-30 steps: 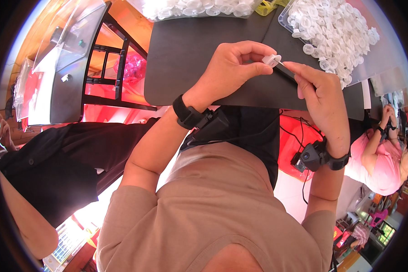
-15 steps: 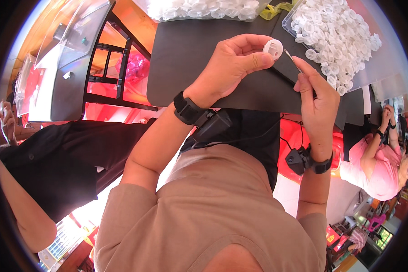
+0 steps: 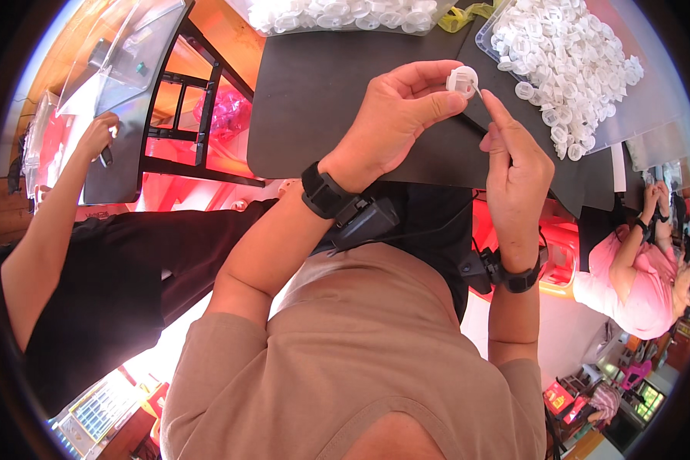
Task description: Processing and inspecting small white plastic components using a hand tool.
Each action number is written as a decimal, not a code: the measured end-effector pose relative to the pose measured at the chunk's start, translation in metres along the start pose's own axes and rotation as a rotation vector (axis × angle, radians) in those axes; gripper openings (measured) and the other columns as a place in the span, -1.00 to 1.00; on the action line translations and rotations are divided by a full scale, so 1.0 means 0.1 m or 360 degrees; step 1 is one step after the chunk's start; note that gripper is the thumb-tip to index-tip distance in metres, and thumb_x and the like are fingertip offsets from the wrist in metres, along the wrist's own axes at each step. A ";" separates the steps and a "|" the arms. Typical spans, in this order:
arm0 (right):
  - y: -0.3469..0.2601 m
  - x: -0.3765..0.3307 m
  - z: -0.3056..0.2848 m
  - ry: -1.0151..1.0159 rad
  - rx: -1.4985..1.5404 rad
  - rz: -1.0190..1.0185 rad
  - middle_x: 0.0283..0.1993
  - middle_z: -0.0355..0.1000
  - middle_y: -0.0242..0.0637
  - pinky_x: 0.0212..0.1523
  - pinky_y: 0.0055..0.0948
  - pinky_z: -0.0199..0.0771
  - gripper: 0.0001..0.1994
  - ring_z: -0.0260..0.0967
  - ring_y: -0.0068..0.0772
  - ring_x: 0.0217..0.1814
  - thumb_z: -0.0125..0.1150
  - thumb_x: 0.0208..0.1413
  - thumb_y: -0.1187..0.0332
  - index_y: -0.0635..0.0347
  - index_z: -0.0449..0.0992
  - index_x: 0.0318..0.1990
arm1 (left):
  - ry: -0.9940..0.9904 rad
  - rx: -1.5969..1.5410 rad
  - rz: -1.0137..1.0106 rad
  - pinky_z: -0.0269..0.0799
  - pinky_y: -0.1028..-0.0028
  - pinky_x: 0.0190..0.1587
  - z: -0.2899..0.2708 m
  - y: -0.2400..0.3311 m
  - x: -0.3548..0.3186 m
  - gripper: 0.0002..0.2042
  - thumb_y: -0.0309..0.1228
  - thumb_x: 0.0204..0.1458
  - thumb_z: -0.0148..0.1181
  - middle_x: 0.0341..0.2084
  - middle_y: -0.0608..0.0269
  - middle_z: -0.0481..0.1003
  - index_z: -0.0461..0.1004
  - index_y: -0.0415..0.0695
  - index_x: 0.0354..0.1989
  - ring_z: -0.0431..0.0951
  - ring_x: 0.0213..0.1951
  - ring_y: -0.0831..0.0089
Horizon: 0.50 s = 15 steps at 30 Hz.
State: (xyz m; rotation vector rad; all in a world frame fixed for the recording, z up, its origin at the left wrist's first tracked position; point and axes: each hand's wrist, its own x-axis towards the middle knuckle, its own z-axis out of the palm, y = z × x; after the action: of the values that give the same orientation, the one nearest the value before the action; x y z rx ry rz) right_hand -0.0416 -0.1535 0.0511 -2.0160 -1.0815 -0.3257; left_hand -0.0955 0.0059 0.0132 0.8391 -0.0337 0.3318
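Between thumb and fingers, my left hand (image 3: 402, 115) pinches a small white round plastic part (image 3: 463, 79) with openings in its face, held above the black table (image 3: 345, 100). A slim pale metal tool (image 3: 477, 93) with a narrow tip is gripped in my right hand (image 3: 517, 157). Its tip is at the right edge of the round part and seems to touch it. The rest of the tool is hidden by my fingers, so whether it is a blade or another kind of tool cannot be told. Both wrists wear black straps with small devices.
A heap of similar white plastic parts (image 3: 563, 69) fills a clear tray at the far right. Another clear bin (image 3: 345, 17) of white pieces stands at the back, beside a yellow bag (image 3: 461, 17). People sit on both sides; the left one's hand (image 3: 100, 138) is over another table.
My right hand has moved left, bringing the tool's tip to the round part. My left hand has barely shifted. The left neighbour's arm has swung forward over the other table.
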 end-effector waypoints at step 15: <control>-0.05 -0.04 0.03 0.0105 0.0077 0.0022 -0.53 0.30 -0.23 -0.44 -0.53 0.33 -0.59 0.27 -0.44 -0.53 0.03 0.05 0.67 0.13 0.50 0.06 | 0.0022 -0.0083 0.0055 0.43 0.47 0.09 0.05 -0.02 -0.04 -0.64 -0.61 0.06 0.18 -0.08 0.18 0.48 0.38 -0.24 0.07 0.50 -0.02 0.44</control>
State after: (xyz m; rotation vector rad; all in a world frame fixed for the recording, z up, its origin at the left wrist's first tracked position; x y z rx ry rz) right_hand -0.0481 -0.1520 0.0498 -1.9551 -1.0249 -0.3535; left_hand -0.0980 0.0002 0.0146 0.7855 -0.0435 0.3676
